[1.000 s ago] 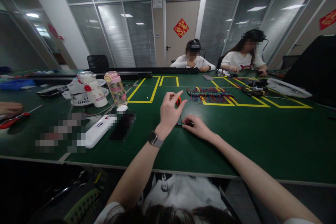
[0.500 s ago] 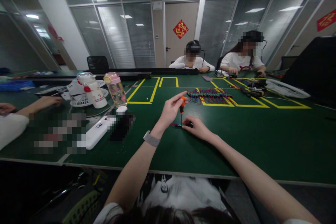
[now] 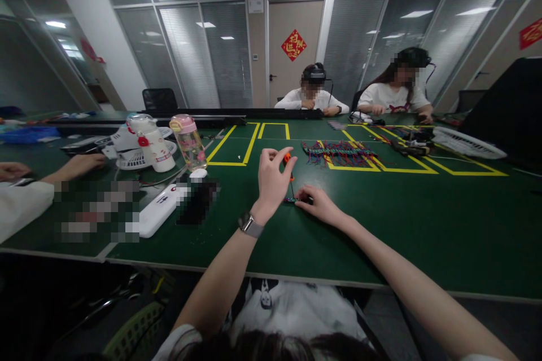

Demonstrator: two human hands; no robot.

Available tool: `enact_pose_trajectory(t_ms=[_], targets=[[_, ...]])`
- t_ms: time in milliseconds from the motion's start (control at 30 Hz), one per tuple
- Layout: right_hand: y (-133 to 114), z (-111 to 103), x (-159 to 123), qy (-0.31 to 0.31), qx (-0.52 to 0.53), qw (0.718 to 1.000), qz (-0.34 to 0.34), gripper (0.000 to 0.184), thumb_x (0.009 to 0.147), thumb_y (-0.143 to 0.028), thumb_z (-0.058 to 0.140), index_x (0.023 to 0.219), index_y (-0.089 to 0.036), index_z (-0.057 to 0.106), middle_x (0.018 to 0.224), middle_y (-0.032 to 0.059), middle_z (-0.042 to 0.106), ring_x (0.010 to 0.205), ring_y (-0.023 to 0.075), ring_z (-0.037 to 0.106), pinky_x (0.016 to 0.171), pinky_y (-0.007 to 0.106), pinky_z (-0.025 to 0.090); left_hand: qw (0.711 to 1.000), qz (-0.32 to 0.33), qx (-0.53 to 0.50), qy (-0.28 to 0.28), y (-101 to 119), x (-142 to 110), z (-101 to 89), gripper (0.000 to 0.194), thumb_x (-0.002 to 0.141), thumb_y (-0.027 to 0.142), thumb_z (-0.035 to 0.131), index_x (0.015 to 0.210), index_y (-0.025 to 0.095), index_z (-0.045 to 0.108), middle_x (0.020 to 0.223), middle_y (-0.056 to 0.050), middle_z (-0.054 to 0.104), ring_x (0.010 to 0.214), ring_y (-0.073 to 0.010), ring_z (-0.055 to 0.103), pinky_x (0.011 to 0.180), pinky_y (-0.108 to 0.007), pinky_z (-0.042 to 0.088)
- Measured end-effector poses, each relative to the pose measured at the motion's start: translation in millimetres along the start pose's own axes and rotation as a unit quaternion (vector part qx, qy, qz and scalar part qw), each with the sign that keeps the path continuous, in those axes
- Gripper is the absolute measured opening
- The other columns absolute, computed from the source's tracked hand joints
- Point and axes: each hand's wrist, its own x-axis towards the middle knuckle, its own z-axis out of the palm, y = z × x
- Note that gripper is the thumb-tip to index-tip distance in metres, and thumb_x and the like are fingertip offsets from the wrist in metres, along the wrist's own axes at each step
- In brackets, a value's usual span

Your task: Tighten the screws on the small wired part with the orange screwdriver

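My left hand (image 3: pixel 273 180) is closed round the orange-and-black handle of a screwdriver (image 3: pixel 288 162), partly hidden behind the fingers. The screwdriver stands nearly upright, its thin shaft reaching down to a small terminal block with coloured wires (image 3: pixel 290 200) on the green table. From the right, my right hand (image 3: pixel 317 203) pinches the end of that block with thumb and fingers and keeps it on the tabletop. Beyond both hands lies a long row of similar small blocks with red and blue wires (image 3: pixel 339 152).
Yellow tape outlines (image 3: pixel 228 163) mark the green table (image 3: pixel 402 225). To the left stand a pink-lidded bottle (image 3: pixel 188 144), a white bottle (image 3: pixel 156 146) and a long white case (image 3: pixel 163 211). A co-worker's arm (image 3: pixel 76 168) rests there; two people sit opposite.
My left hand has turned about the screwdriver handle, so its back now covers more of it. The screwdriver leans slightly more. My right hand stays at the block.
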Motion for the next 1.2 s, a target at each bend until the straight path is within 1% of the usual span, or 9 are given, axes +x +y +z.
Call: enact_pose_trajectory(t_ms=[167,300,367,467,600,733,867,1067,1200], targets=[[2.2,1.4,0.2,0.003,-0.001,1.0,-0.002,0.005,0.078,-0.018,0.063,0.083,-0.017,0.062,0.078,0.0028,0.059,0.072,0.0158,0.054,0.067,0.028,0.044,0.984,-0.006,-0.132,-0.119,1.8,-0.7,2.0,0.031,0.092,0.021,0.047,0.122,0.022,0.057,0.094,-0.004,0.06,0.082,-0.0133,0.059,0.079,-0.029,0.05],[2.1,1.7,0.2,0.005,0.001,1.0,0.001,0.005,0.078,-0.017,0.063,0.083,-0.017,0.061,0.078,0.0025,0.059,0.072,0.0156,0.054,0.067,0.028,0.044,0.998,0.032,0.051,-0.009,6.4,-2.3,-1.4,0.021,0.082,0.027,0.065,0.102,0.022,0.066,0.102,-0.007,0.057,0.095,-0.0204,0.056,0.088,-0.037,0.046],[2.0,1.7,0.1,0.004,0.0,1.0,-0.001,0.005,0.078,-0.017,0.063,0.083,-0.016,0.061,0.078,0.0025,0.058,0.072,0.0157,0.054,0.067,0.028,0.044,0.998,0.05,0.013,-0.028,7.2,-2.0,-2.6,0.025,0.088,0.026,0.056,0.111,0.021,0.062,0.111,-0.009,0.057,0.103,-0.0203,0.056,0.091,-0.036,0.046],[2.4,1.8,0.1,0.004,-0.004,1.0,-0.002,0.004,0.079,-0.018,0.063,0.083,-0.017,0.061,0.077,0.0023,0.058,0.071,0.0157,0.055,0.066,0.028,0.044,0.989,0.042,-0.089,-0.113,6.0,-1.0,-2.1,0.028,0.095,0.023,0.042,0.116,0.021,0.059,0.1,-0.006,0.065,0.089,-0.0159,0.062,0.079,-0.029,0.05],[2.6,1.7,0.0,0.005,-0.002,1.0,-0.005,0.005,0.078,-0.016,0.063,0.082,-0.017,0.061,0.077,0.0021,0.058,0.071,0.0154,0.055,0.065,0.027,0.044,0.998,0.035,-0.017,-0.045,3.3,-0.5,-0.4,0.025,0.089,0.028,0.054,0.112,0.022,0.063,0.106,-0.008,0.065,0.1,-0.0204,0.059,0.088,-0.035,0.048],[1.6,0.6,-0.3,0.003,-0.002,1.0,0.0,0.004,0.079,-0.018,0.063,0.083,-0.017,0.062,0.078,0.0025,0.058,0.072,0.0157,0.055,0.066,0.027,0.044,0.984,0.022,-0.119,-0.132,2.3,0.2,-2.2,0.035,0.097,0.026,0.033,0.125,0.023,0.055,0.109,-0.008,0.066,0.091,-0.016,0.064,0.078,-0.029,0.052],[1.0,0.2,-0.5,0.004,-0.003,1.0,0.002,0.004,0.079,-0.018,0.063,0.082,-0.017,0.061,0.078,0.0026,0.058,0.073,0.016,0.056,0.066,0.027,0.045,0.997,0.049,0.008,-0.058,4.0,-0.6,-4.8,0.027,0.09,0.03,0.053,0.114,0.021,0.063,0.101,-0.007,0.066,0.09,-0.018,0.061,0.085,-0.032,0.048],[0.8,0.8,-0.3,0.004,-0.006,1.0,0.001,0.005,0.079,-0.018,0.063,0.083,-0.017,0.061,0.078,0.0025,0.058,0.072,0.0161,0.055,0.066,0.028,0.045,0.984,0.03,-0.125,-0.12,5.7,-1.5,-0.7,0.03,0.096,0.025,0.04,0.119,0.02,0.059,0.108,-0.007,0.065,0.092,-0.0151,0.064,0.078,-0.027,0.051],[1.2,1.1,-0.3,0.004,-0.001,1.0,0.002,0.005,0.078,-0.017,0.063,0.082,-0.017,0.061,0.079,0.0029,0.059,0.072,0.0165,0.055,0.067,0.028,0.044,0.997,0.059,0.021,-0.051,7.5,-4.6,-0.9,0.031,0.089,0.031,0.055,0.117,0.02,0.061,0.104,-0.009,0.064,0.097,-0.02,0.059,0.089,-0.035,0.047]])
